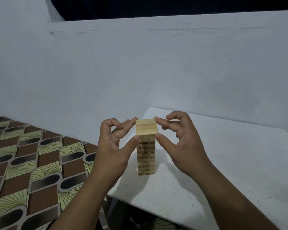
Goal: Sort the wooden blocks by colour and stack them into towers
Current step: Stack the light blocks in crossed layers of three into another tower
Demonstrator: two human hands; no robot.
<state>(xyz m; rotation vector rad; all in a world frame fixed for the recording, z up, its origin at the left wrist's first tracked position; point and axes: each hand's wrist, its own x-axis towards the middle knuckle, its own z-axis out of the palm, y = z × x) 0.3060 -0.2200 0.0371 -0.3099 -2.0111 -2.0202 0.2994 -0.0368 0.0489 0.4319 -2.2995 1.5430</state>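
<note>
Both the left hand (114, 146) and right hand (183, 143) pinch the tower (146, 146) top with curled fingers (161, 121); white worktop (223, 155), patterned floor (32, 163) alongside. Block markings unreadable.

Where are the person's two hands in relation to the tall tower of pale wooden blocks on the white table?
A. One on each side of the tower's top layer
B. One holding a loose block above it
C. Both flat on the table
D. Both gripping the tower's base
A: the left hand and right hand flank the top layer of the tall tower of pale wooden blocks, fingertips at its edges.
</note>
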